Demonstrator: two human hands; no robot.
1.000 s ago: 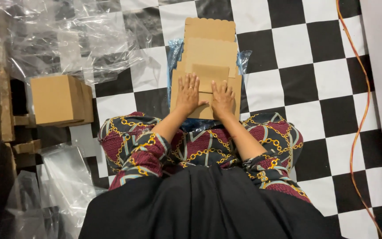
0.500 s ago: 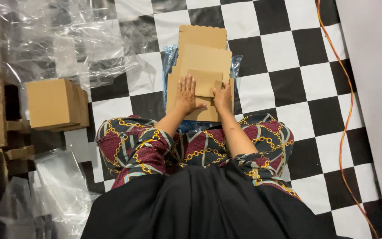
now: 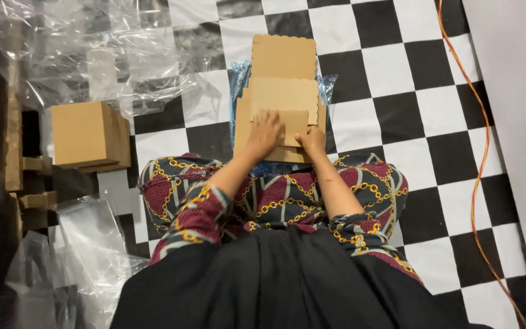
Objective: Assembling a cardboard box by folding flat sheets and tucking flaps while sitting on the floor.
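A flat brown cardboard box blank (image 3: 282,91) with a scalloped far edge lies on the checkered floor in front of my crossed legs, over a blue plastic sheet (image 3: 238,91). My left hand (image 3: 265,132) presses palm-down on a folded flap near the blank's near end. Beside it, my right hand (image 3: 313,141) rests with fingers curled on the same flap's right part. Both hands touch the cardboard; neither lifts it.
A folded cardboard box (image 3: 86,134) stands on the floor at left. Clear plastic wrap (image 3: 105,55) is crumpled at upper left and lower left. Cardboard strips (image 3: 13,146) lie at the far left. An orange cable (image 3: 479,164) runs along the right, beside a white sheet (image 3: 518,122).
My hands have stayed on the cardboard flap, shifting slightly. The camera view moved a little to the left and nearer.
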